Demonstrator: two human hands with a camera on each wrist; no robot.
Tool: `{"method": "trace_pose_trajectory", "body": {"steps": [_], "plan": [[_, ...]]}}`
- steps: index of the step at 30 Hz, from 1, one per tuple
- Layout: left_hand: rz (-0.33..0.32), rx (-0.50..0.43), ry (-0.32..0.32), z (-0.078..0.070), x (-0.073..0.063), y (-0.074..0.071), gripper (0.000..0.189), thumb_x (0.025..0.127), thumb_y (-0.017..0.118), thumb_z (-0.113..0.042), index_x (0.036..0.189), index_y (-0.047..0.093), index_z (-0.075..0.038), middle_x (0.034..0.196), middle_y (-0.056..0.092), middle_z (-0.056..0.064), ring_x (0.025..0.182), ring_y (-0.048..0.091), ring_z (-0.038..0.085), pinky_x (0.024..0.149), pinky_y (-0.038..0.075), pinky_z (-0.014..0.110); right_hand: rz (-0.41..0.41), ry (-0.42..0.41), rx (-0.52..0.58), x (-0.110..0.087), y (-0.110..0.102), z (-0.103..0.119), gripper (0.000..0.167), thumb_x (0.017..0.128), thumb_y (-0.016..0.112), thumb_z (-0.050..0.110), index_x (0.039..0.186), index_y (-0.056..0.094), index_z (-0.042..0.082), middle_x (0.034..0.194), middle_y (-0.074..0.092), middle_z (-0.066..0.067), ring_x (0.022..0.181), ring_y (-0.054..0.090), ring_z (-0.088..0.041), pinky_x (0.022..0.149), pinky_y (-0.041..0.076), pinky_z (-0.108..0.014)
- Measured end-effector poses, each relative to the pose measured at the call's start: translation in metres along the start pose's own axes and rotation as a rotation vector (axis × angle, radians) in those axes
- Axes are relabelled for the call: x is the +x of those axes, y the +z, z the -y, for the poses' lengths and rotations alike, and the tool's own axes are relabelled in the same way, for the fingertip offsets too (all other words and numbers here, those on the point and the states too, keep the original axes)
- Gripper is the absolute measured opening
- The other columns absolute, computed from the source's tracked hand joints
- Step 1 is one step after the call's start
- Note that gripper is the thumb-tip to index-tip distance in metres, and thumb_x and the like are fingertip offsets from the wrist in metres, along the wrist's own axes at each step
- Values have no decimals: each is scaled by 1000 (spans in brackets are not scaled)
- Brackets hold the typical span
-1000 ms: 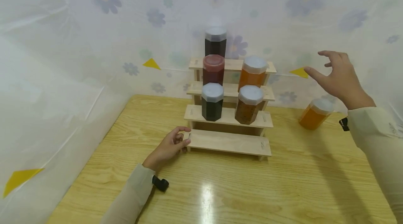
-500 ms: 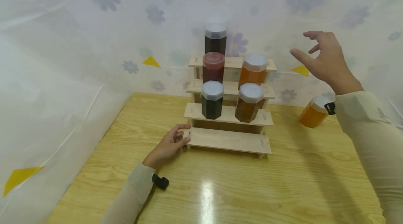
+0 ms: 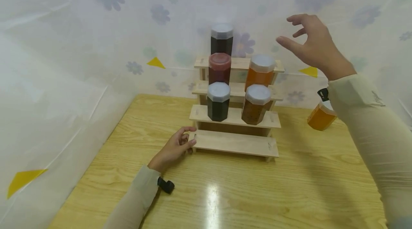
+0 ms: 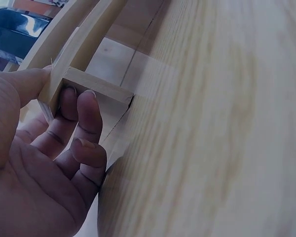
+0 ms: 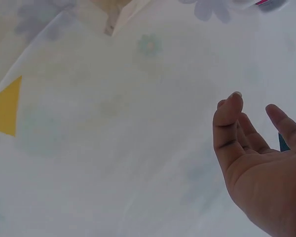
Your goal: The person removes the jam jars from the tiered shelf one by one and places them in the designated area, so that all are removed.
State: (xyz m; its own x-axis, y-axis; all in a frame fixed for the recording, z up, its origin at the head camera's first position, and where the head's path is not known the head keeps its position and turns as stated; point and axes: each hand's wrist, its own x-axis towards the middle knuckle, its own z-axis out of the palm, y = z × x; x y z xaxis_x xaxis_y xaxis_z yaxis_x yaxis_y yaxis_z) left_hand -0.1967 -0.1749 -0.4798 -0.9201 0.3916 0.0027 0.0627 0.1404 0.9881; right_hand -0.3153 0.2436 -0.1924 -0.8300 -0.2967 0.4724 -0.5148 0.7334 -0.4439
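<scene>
My left hand [image 3: 173, 150] grips the left end of the lowest step of a wooden tiered shelf [image 3: 233, 143]. In the left wrist view, thumb and curled fingers [image 4: 91, 111] lie either side of the board's end. Above and right of the shelf, my right hand [image 3: 312, 45] is raised in the air, fingers loosely bent and holding nothing. On the upper steps stand lidded jars: a dark one [image 3: 222, 45] on top, a red one [image 3: 220, 71] and an orange one [image 3: 259, 77] below, then a dark green one [image 3: 218, 109] and a brown one [image 3: 253, 111].
Another orange jar [image 3: 321, 117] stands on the wood-grain table [image 3: 244, 193] at the right, partly covered by the right sleeve [image 3: 357, 96]. Flower-patterned sheeting [image 3: 128, 36] hangs behind and at the left, with yellow triangles [image 3: 156, 62] on it.
My right hand has moved up and left, away from the orange jar on the table and toward the shelf's top. The left hand keeps its place on the shelf.
</scene>
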Motion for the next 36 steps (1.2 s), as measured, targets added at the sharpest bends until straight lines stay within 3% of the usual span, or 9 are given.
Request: {"method": "trace_pose_trajectory", "body": {"steps": [6,13,27,36], "plan": [[-6,-1,-9,-2,-2,-4,48,106,62,-18,150,43,-13,84,52,17,81,63,42,69,49,31,43,-31,41,18,13,19,68,102,64,39,159,39,11,157,38,-17,128,49,-44,107,38,-66],[-9,-8,-9,-1,-3,-3,47,107,61,-15,150,43,-11,87,50,29,81,63,43,67,48,30,82,-79,14,37,27,34,66,103,63,38,157,40,7,151,41,-22,125,52,-43,104,43,-63],[-9,3,10,0,-1,-1,46,106,61,-17,149,44,-13,80,52,11,79,65,40,68,51,32,193,-39,0,68,49,53,71,103,61,46,158,37,7,153,40,-24,125,54,-43,105,45,-58],[-17,35,30,0,0,4,46,106,62,-18,149,45,-14,80,54,15,78,64,38,70,52,33,256,-22,-77,81,47,66,76,102,58,53,159,34,10,155,37,-22,120,52,-39,105,46,-55]]}}
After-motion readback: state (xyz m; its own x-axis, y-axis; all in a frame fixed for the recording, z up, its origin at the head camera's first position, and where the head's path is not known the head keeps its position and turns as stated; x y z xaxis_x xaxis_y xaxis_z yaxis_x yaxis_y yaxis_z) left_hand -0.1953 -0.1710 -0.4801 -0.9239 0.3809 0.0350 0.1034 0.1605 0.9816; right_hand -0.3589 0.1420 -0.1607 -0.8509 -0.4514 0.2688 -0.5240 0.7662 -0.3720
